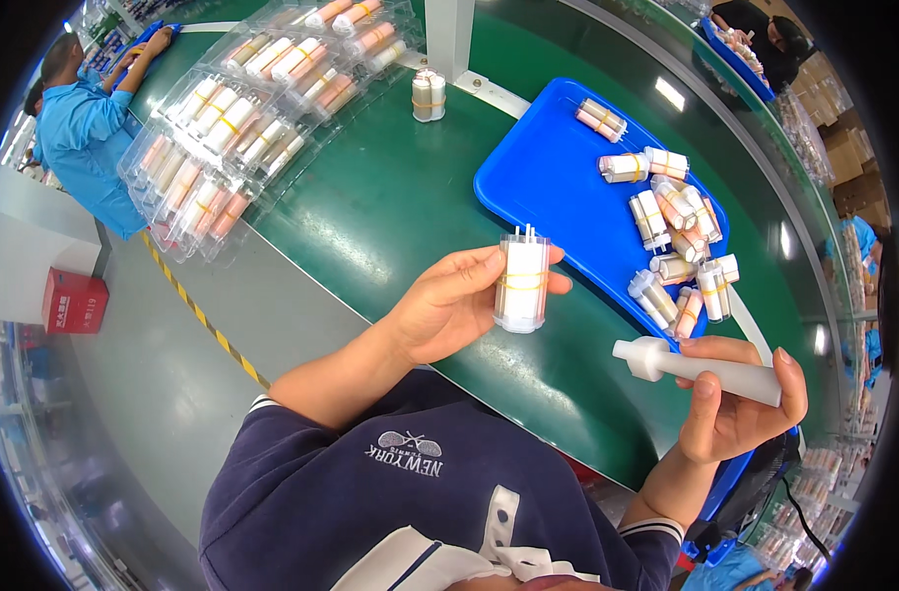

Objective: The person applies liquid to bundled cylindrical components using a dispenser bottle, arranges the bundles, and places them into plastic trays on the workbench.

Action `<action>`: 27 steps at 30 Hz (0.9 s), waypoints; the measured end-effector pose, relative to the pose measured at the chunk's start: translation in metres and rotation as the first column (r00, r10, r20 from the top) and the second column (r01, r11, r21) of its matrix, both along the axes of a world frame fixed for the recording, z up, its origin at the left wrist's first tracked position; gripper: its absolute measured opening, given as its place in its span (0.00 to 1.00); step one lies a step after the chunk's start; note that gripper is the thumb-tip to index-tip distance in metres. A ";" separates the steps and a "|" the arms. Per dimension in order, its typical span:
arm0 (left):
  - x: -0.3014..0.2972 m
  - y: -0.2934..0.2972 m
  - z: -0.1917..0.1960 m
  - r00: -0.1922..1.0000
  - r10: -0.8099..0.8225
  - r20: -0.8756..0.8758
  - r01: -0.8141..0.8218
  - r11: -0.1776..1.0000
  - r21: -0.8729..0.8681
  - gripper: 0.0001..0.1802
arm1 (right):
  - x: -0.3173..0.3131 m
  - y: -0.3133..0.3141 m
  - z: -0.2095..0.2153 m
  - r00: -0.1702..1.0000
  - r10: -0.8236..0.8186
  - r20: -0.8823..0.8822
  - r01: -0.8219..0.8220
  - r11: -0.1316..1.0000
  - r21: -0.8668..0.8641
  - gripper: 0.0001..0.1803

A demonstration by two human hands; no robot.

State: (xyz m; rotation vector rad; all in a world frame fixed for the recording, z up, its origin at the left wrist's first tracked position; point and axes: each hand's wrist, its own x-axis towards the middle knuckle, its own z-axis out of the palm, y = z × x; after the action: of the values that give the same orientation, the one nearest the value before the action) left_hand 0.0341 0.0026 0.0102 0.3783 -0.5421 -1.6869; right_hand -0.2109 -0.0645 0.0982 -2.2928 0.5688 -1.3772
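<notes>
Navy cloth of my shirt point(321, 502) is closest to the camera, on the near side of the blue tray point(538, 158). Just left of that tray, my left hand point(439, 310) is closed around a banded bundle point(521, 281) in a clear case; I have it upright between thumb and fingers, white cylinders showing through and thin prongs standing up from its top. By the tray's near end, my right hand point(740, 414) grips a white plastic rod point(722, 377), its thick collar and narrower tip pointing left. Inside the tray, mostly along its right side, similar bundles point(674, 207) lie loosely heaped. Left of the tray, on the green table point(400, 187), a lone bundle point(429, 97) stands on end. Farther left of the tray, clear plastic packs point(134, 182) hold many more, and past them is a co-worker point(90, 128) in blue.
</notes>
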 end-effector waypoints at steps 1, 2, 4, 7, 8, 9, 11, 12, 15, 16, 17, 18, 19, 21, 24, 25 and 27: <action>0.000 0.000 0.000 1.000 -0.009 -0.022 0.009 1.000 -0.009 0.32 | 0.001 0.000 0.000 1.000 -0.003 0.011 0.003 1.000 0.007 0.31; 0.001 0.000 0.000 1.000 -0.010 -0.022 0.010 1.000 -0.008 0.32 | 0.000 0.000 0.000 1.000 -0.004 0.011 0.004 1.000 0.008 0.31; 0.001 0.001 0.000 1.000 -0.022 -0.021 0.021 0.999 -0.045 0.32 | 0.000 0.000 0.000 1.000 -0.012 -0.013 0.012 1.000 -0.014 0.31; 0.002 0.001 0.001 0.999 -0.025 -0.021 0.024 0.998 -0.066 0.33 | 0.000 0.001 0.000 1.000 -0.024 -0.020 0.024 1.000 -0.010 0.30; 0.002 0.001 0.001 0.999 -0.025 -0.021 0.024 0.998 -0.066 0.33 | 0.000 0.001 0.000 1.000 -0.024 -0.020 0.024 1.000 -0.010 0.30; 0.002 0.001 0.001 0.999 -0.037 -0.033 0.034 0.995 -0.090 0.33 | -0.001 0.000 -0.001 0.999 -0.020 -0.026 0.020 1.000 -0.016 0.30; 0.002 0.001 0.002 0.998 -0.048 -0.044 0.043 0.993 -0.114 0.33 | -0.001 0.000 0.000 0.999 -0.017 -0.032 0.016 1.000 -0.022 0.30; 0.002 0.001 0.002 0.998 -0.051 -0.035 0.046 0.992 -0.121 0.34 | 0.000 0.000 0.000 0.999 -0.018 -0.032 0.017 1.000 -0.021 0.30; 0.003 0.002 0.003 0.998 -0.055 -0.028 0.051 0.991 -0.127 0.34 | 0.002 0.000 -0.001 1.000 -0.008 -0.012 0.008 1.000 -0.006 0.30; 0.003 0.003 0.003 0.998 -0.057 -0.031 0.052 0.991 -0.126 0.34 | 0.003 0.000 -0.002 1.000 0.003 0.007 -0.003 1.000 0.006 0.30; 0.003 0.002 0.003 0.998 -0.057 -0.030 0.053 0.991 -0.126 0.34 | 0.003 0.000 -0.002 1.000 0.002 0.008 -0.003 1.000 0.006 0.30; 0.003 0.002 0.002 0.998 -0.057 -0.031 0.052 0.990 -0.130 0.34 | 0.002 -0.001 -0.002 1.000 0.006 0.011 -0.006 1.000 0.006 0.30; 0.003 0.002 0.002 0.998 -0.056 -0.031 0.051 0.990 -0.133 0.35 | 0.002 -0.001 -0.002 1.000 0.009 0.015 -0.009 1.000 0.007 0.31; 0.002 0.003 0.003 0.998 -0.053 -0.017 0.050 0.991 -0.126 0.35 | 0.000 -0.001 -0.001 1.000 0.011 -0.002 -0.011 1.000 -0.002 0.31; -0.001 0.003 0.002 0.999 -0.046 0.004 0.046 0.991 -0.125 0.34 | 0.000 -0.001 -0.001 1.000 0.015 -0.003 -0.015 1.000 -0.006 0.31; -0.002 0.002 0.001 0.999 -0.040 0.012 0.041 0.990 -0.132 0.32 | 0.000 -0.002 -0.001 1.000 0.019 0.013 -0.018 1.000 -0.002 0.32; -0.009 0.004 0.002 0.970 0.071 0.234 -0.027 0.982 -0.185 0.30 | -0.001 -0.003 -0.001 1.000 0.010 0.013 -0.010 1.000 -0.009 0.32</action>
State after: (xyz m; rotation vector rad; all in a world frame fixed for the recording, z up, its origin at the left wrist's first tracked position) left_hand 0.0252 0.0069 0.0125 0.4627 -0.8514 -1.5390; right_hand -0.2120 -0.0675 0.0972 -2.2889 0.5474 -1.3911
